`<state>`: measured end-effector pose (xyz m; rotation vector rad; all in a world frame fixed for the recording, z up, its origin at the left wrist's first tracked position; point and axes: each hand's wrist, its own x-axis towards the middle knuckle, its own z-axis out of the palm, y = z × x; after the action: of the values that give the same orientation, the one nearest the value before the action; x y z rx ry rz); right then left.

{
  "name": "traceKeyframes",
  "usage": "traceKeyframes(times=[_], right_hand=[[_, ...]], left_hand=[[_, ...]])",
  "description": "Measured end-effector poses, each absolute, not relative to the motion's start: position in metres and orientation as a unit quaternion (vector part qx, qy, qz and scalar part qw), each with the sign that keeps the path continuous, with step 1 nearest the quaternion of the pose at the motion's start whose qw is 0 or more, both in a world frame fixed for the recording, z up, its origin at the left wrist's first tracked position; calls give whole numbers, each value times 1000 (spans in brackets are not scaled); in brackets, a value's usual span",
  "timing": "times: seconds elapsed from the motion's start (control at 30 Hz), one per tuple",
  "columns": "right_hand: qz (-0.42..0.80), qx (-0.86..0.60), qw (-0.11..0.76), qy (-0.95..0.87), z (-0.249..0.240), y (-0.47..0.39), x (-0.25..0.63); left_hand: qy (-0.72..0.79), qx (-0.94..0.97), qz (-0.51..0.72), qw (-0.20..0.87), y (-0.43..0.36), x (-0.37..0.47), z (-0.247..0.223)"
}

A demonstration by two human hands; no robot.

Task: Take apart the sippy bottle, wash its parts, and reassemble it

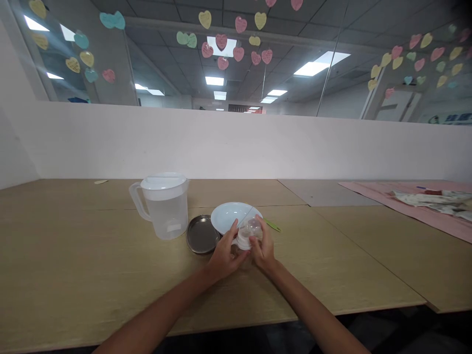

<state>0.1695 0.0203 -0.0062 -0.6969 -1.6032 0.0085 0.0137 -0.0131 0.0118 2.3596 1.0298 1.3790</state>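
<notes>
Both hands are at a small clear baby bottle (pixel 245 242) with a white collar and a clear domed cap, held tilted over the table just in front of a white bowl (pixel 227 216). My left hand (pixel 225 253) closes round the collar and lower part from the left. My right hand (pixel 264 248) grips the clear cap from the right, thumb in front and fingers behind. The bottle's lower body is partly hidden by my fingers. Behind my right hand, the end of a green handle (pixel 273 225) sticks out beside the bowl.
Left of the bowl lies a round dark metal dish (pixel 202 235). Beyond it stands a clear plastic pitcher (pixel 167 214) with a white lid. A pink cloth (pixel 416 209) with items on it covers the far right. A white wall (pixel 236 147) rises behind the wooden table (pixel 110 275).
</notes>
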Motion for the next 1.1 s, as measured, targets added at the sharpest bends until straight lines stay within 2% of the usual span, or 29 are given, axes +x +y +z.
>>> traceKeyframes(times=[0.1, 0.17, 0.37, 0.47, 0.63, 1.1], right_hand=[[-52, -313, 680, -661, -7, 23, 172], [-47, -321, 689, -648, -8, 24, 172], [104, -290, 730, -610, -6, 27, 165], [142, -333, 752, -550, 2, 31, 167], [207, -395, 670, -594, 9, 41, 177], [233, -324, 563, -724, 7, 48, 180]], left_hand=[[340, 804, 471, 123, -14, 14, 12], [341, 804, 471, 123, -14, 15, 13], [327, 813, 472, 95, -13, 16, 15], [330, 814, 470, 86, -14, 16, 14], [345, 808, 471, 77, -14, 15, 14], [339, 817, 465, 50, -15, 12, 17]])
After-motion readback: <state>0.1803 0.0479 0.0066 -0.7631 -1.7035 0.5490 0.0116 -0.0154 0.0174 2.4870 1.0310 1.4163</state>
